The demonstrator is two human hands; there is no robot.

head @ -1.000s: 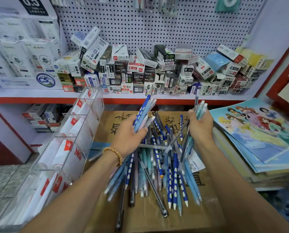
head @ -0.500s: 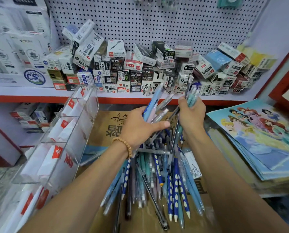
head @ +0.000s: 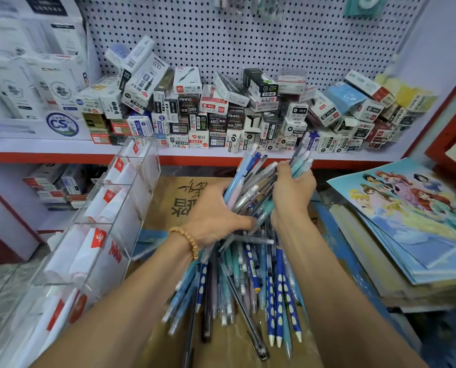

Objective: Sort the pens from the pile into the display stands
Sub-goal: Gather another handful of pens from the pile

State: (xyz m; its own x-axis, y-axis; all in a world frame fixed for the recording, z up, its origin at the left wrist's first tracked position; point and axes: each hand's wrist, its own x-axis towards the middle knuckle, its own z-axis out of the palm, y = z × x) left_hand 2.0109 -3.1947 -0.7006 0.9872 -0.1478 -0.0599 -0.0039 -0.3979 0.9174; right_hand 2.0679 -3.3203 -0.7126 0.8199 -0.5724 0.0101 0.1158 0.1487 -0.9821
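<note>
Pegboard shelf behind; on the cardboard box (head: 168, 208), left hand (head: 216, 219) and right hand (head: 293, 192) each grasp pens from the pile (head: 248, 282), acrylic stand (head: 110, 221) alongside.

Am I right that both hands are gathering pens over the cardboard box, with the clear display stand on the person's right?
Not quite. The head view shows the clear display stand on the person's left, not right. The rest holds: the left hand and right hand both grip pens over the cardboard box.
</note>
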